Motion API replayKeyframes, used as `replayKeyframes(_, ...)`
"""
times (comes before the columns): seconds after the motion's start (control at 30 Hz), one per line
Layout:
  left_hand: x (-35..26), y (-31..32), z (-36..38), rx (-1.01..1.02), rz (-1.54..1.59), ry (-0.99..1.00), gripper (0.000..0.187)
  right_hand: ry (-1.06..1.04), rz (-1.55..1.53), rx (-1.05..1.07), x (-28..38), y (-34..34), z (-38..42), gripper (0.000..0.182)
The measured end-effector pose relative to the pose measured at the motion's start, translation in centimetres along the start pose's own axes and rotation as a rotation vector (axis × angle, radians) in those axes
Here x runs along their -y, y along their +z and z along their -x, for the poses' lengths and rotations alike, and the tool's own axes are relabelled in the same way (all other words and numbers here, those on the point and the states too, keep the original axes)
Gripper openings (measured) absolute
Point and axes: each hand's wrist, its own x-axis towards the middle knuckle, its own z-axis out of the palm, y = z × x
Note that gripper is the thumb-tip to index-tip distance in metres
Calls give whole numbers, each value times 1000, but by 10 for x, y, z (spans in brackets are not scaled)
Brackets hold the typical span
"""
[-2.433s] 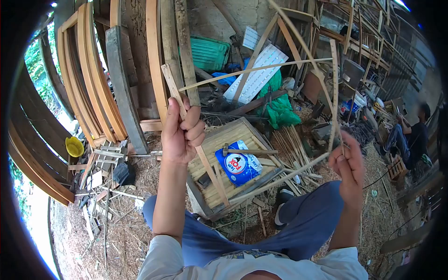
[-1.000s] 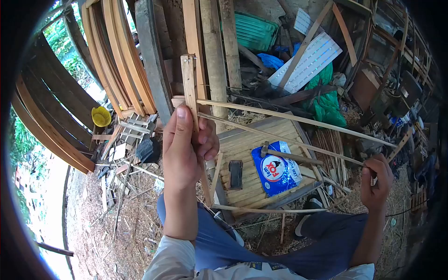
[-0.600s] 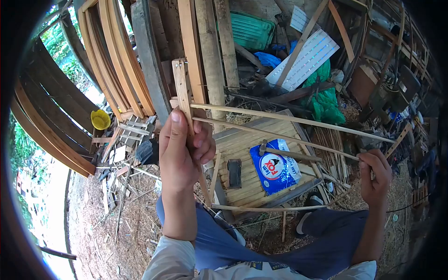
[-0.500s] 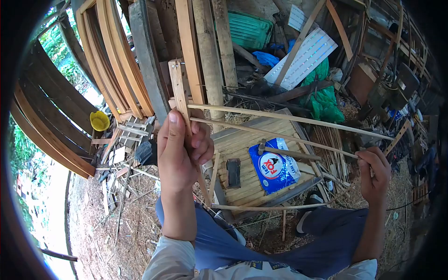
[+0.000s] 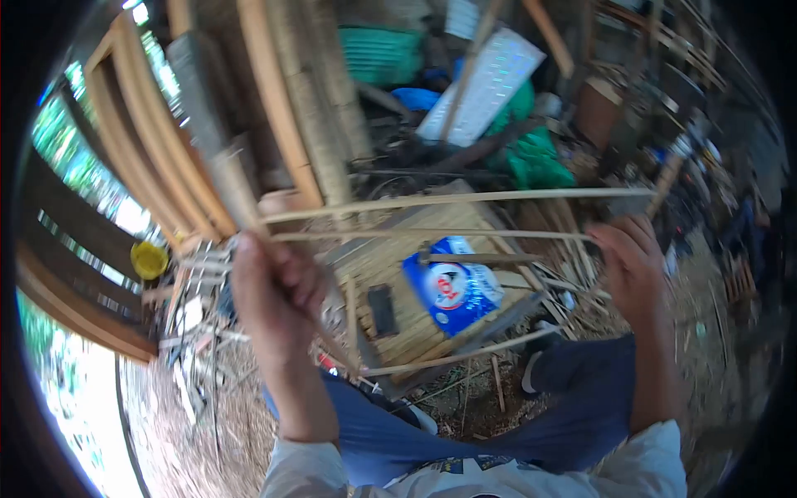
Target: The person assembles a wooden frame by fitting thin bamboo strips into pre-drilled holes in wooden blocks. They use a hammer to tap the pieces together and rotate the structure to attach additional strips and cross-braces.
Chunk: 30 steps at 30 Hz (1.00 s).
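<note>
My left hand (image 5: 278, 290) is closed around the left end bar of a thin wooden frame, blurred by motion. Two long slats (image 5: 465, 197) run from that bar across to the right. My right hand (image 5: 631, 261) is pinched on the right part of the frame, at the end of the lower slat (image 5: 432, 235). Another slat (image 5: 465, 355) lies lower, over the edge of the slatted wooden platform (image 5: 407, 290). Beyond the frame, a blue and white bag (image 5: 457, 295) rests on the platform with a hammer (image 5: 481, 258) across it. A dark block (image 5: 383, 310) sits left of the bag.
Wooden frames (image 5: 141, 124) and upright posts stand at the back left. A yellow container (image 5: 149, 261) is near them. Green plastic (image 5: 531, 153) and a white perforated panel (image 5: 486, 87) lean among clutter behind. Wood scraps and shavings cover the ground.
The view has shifted, so the surroundings appear further left. The wooden frame has turned, its long slats now nearly level. Both hands keep their hold, and the left hand sits lower left in view.
</note>
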Motion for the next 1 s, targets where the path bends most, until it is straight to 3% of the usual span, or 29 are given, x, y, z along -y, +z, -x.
replayKeyframes(0.17,15,-19,-4,56,152,-46,45,50,188,-225,4,6,12,32)
replayKeyframes(0.2,10,-1,-1,-181,76,-71,43,56,196,-200,7,3,14,31)
replayKeyframes(0.27,14,-10,-5,-37,24,15,40,71,161,-189,11,4,15,31)
replayKeyframes(0.33,16,-7,-4,-107,-21,77,45,97,92,-218,12,11,18,30)
replayKeyframes(0.47,21,5,2,-148,-126,158,35,112,7,-292,13,10,20,34)
replayKeyframes(0.5,21,2,-1,-64,-92,139,35,113,-10,-309,11,10,20,32)
replayKeyframes(0.6,26,2,1,-125,-88,91,39,148,-67,-363,11,9,15,25)
replayKeyframes(0.73,30,1,1,-63,-54,95,46,188,-131,-405,11,10,11,21)
replayKeyframes(1.0,34,-9,-1,-44,23,68,51,215,-169,-335,6,8,12,22)
